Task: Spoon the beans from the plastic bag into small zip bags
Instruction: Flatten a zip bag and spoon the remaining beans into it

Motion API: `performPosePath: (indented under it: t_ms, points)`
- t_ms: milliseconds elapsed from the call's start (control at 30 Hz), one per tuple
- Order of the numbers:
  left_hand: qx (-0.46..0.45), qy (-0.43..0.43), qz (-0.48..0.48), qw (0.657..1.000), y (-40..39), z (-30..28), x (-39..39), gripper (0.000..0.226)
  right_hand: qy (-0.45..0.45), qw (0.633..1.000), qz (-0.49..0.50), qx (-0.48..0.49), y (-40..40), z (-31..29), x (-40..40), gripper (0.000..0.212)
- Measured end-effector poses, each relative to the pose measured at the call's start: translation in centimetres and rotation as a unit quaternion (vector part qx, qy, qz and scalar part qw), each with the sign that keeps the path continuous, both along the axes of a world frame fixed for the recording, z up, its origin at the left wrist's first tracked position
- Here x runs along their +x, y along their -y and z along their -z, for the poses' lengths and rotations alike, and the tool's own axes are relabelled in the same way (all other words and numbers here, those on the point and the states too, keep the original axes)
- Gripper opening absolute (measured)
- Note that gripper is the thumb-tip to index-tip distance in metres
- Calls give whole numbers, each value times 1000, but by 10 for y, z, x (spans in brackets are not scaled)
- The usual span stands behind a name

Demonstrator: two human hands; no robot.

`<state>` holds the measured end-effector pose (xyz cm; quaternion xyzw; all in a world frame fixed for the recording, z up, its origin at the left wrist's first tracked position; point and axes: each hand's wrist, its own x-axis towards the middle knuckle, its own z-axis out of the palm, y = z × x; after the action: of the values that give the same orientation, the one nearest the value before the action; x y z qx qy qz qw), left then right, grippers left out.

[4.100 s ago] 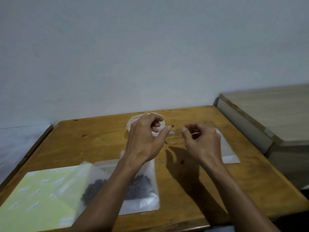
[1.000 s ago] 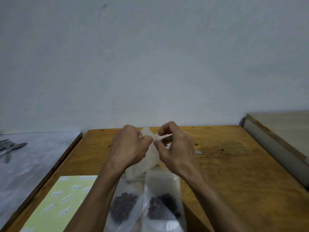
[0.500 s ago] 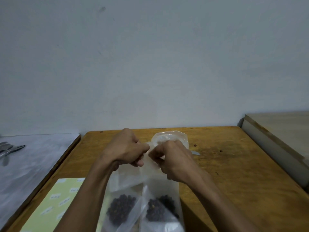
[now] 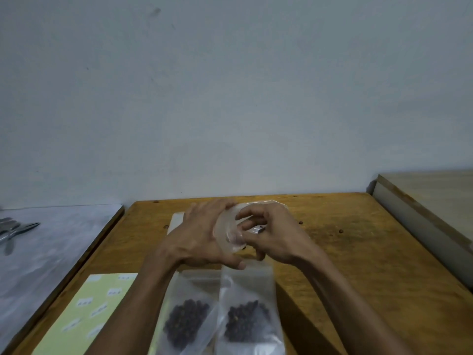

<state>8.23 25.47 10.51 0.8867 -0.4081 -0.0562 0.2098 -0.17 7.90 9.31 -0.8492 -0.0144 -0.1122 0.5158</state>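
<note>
- Head view: the left hand (image 4: 197,242) and right hand (image 4: 273,234) both pinched a limp, clear small zip bag (image 4: 227,231), bowed open above the worn wooden table (image 4: 358,252).
- Two glossy filled bags (image 4: 249,319) of dark round beans (image 4: 184,321) lay flat just nearer, beside a pale yellow label sheet (image 4: 84,319).

Both hands meet over the surface (image 4: 358,252), left grip (image 4: 202,242) and right grip (image 4: 273,234) around one bag (image 4: 227,234). Nearer than the grips lie two bean bags (image 4: 222,311) side by side; a sheet (image 4: 84,313) lies left of them.
</note>
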Motion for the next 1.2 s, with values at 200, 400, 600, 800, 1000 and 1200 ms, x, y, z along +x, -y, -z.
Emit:
performPosePath:
  t_ms: [200, 400, 600, 800, 1000, 1200]
  points:
    - [-122, -104, 40, 986, 0, 13, 10, 89, 31, 997, -51, -43, 4, -7, -3, 25]
    - [-162, -101, 21, 981, 2, 29, 19, 75, 38, 995, 93, 10, 9, -1, 2, 12]
    - [-78, -130, -43, 987, 11, 39, 42, 94, -157, 916, 288, -231, 65, 27, -3, 59]
    - [-9, -193, -67, 979, 44, 48, 63, 106, -163, 913, 305, 217, 68, 55, 3, 33]
    - [-12, -197, -83, 977, 55, 58, 72, 110, -25, 896, 367, 249, 54, 64, 16, 9]
    - [-18, -199, -94, 975, 51, 67, 73, 119, 213, 908, 315, -179, 52, 83, 6, 17]
